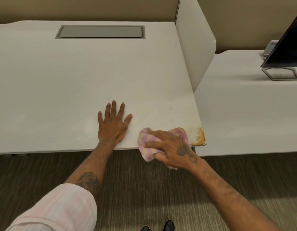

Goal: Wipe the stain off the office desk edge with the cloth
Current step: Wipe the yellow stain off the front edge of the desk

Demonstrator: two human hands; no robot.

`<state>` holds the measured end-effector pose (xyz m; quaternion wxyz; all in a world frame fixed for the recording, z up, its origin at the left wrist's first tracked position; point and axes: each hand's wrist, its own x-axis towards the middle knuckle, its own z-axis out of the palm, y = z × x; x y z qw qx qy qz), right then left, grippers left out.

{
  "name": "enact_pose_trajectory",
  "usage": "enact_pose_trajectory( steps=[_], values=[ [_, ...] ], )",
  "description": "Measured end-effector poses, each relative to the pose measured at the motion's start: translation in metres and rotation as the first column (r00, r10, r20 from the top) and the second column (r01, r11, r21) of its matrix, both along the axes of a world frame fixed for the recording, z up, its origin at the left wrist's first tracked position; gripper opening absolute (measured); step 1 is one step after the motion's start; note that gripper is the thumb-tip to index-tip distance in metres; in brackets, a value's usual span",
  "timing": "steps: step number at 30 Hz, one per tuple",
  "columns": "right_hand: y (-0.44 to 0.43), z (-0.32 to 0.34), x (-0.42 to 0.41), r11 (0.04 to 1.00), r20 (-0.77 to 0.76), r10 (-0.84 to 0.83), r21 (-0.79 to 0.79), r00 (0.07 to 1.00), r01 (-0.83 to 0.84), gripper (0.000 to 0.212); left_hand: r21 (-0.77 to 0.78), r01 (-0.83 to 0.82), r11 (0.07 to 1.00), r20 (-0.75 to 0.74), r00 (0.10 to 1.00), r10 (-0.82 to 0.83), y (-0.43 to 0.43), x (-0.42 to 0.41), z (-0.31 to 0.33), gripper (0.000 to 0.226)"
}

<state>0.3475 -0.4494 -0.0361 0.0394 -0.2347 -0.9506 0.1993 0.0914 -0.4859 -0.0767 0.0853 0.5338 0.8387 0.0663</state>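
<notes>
A brownish-orange stain (200,137) smears the front right corner of the white office desk (77,77). My right hand (172,150) grips a pink and cream checked cloth (147,140) and presses it on the desk's front edge, just left of the stain. Part of the cloth hangs over the edge below my palm. A whitish wiped streak lies between cloth and stain. My left hand (113,122) rests flat on the desktop with fingers spread, left of the cloth.
A grey cable hatch (101,32) is set into the back of the desk. A white divider panel (194,47) stands on the right side. Beyond it a second desk (244,114) carries a tilted dark monitor (288,45) on a metal stand. Striped carpet lies below.
</notes>
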Motion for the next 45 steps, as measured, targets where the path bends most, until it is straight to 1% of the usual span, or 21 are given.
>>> enact_pose_trajectory(
  steps=[2,4,6,8,9,12,15,17,19,21,23,25,27,29,30,32,34,36,38,42,45],
  values=[
    [0.009,0.005,0.023,1.000,0.029,0.010,-0.002,1.000,-0.010,0.034,-0.002,-0.003,1.000,-0.001,1.000,0.003,0.000,0.000,0.000,0.070],
    [0.022,0.011,0.045,0.997,0.014,-0.071,-0.012,0.997,0.071,0.034,-0.002,-0.003,1.000,-0.005,1.000,0.003,0.000,0.000,0.000,0.070],
    [0.036,0.013,0.053,0.971,-0.020,-0.235,-0.053,0.972,0.234,0.038,-0.001,-0.004,1.000,-0.008,1.000,0.004,0.000,0.001,-0.001,0.071],
    [0.042,0.011,0.041,0.897,-0.039,-0.440,-0.062,0.897,0.438,0.042,-0.002,-0.006,1.000,-0.006,1.000,0.006,0.000,0.001,-0.001,0.070],
    [0.039,0.009,0.030,0.879,-0.048,-0.477,-0.045,0.877,0.475,0.043,-0.003,-0.007,1.000,-0.008,1.000,0.007,0.000,0.001,-0.001,0.070],
    [0.017,0.002,0.012,0.924,-0.054,-0.380,0.024,0.923,0.382,0.045,-0.006,-0.009,1.000,0.000,1.000,0.009,0.000,0.001,0.000,0.070],
    [0.008,0.004,0.037,0.962,-0.075,-0.267,0.031,0.961,0.270,0.045,-0.011,-0.005,1.000,0.005,1.000,0.005,0.000,0.000,0.001,0.070],
    [0.011,0.010,0.057,0.963,-0.098,-0.263,0.043,0.960,0.268,0.043,-0.011,-0.004,1.000,-0.002,1.000,0.004,-0.002,0.000,0.001,0.071],
    [0.022,0.011,0.070,0.918,-0.091,-0.387,0.058,0.918,0.393,0.040,-0.010,-0.003,1.000,-0.008,1.000,0.003,-0.002,0.000,0.001,0.071],
    [0.033,0.007,0.066,0.824,-0.030,-0.563,0.052,0.826,0.564,0.042,-0.005,-0.004,1.000,-0.004,1.000,0.004,-0.001,0.001,0.001,0.072],
    [0.033,0.002,0.050,0.766,0.034,-0.641,0.079,0.767,0.638,0.048,0.000,-0.005,1.000,-0.003,1.000,0.005,-0.001,0.001,0.001,0.071],
    [0.022,-0.004,0.041,0.783,0.041,-0.617,0.137,0.786,0.607,0.050,0.002,-0.008,1.000,0.001,1.000,0.008,-0.002,0.001,0.001,0.071],
    [0.009,-0.006,0.053,0.839,0.020,-0.535,0.137,0.845,0.527,0.052,0.002,-0.008,1.000,0.005,1.000,0.008,-0.002,0.001,0.001,0.071],
    [0.003,-0.006,0.078,0.865,0.004,-0.489,0.129,0.872,0.484,0.051,-0.002,-0.007,1.000,0.007,1.000,0.007,-0.002,0.001,0.001,0.072],
    [0.004,-0.006,0.088,0.858,0.014,-0.504,0.122,0.864,0.499,0.050,-0.006,-0.008,1.000,0.006,1.000,0.008,-0.002,0.001,0.001,0.072],
    [0.014,-0.005,0.097,0.804,0.026,-0.592,0.087,0.806,0.588,0.049,-0.012,-0.010,1.000,0.000,1.000,0.010,-0.001,0.002,0.002,0.073],
    [0.031,-0.005,0.090,0.740,0.049,-0.673,0.069,0.738,0.669,0.047,-0.008,-0.011,1.000,-0.004,1.000,0.011,-0.001,0.003,0.002,0.073],
    [0.044,-0.005,0.081,0.704,0.072,-0.710,0.045,0.701,0.709,0.047,-0.004,-0.012,1.000,-0.007,1.000,0.012,0.000,0.002,0.002,0.073],
    [0.047,-0.006,0.081,0.728,0.088,-0.684,0.020,0.724,0.686,0.048,-0.004,-0.015,1.000,-0.010,1.000,0.015,-0.001,0.002,0.001,0.072],
    [0.033,-0.002,0.111,0.828,0.088,-0.554,-0.047,0.828,0.559,0.047,0.005,-0.017,1.000,-0.002,1.000,0.017,0.000,0.003,0.002,0.074],
    [0.037,0.009,0.136,0.828,0.102,-0.517,-0.192,0.850,0.527,0.040,0.049,-0.022,0.999,-0.030,0.999,0.023,-0.001,0.007,0.003,0.070]
  ],
)
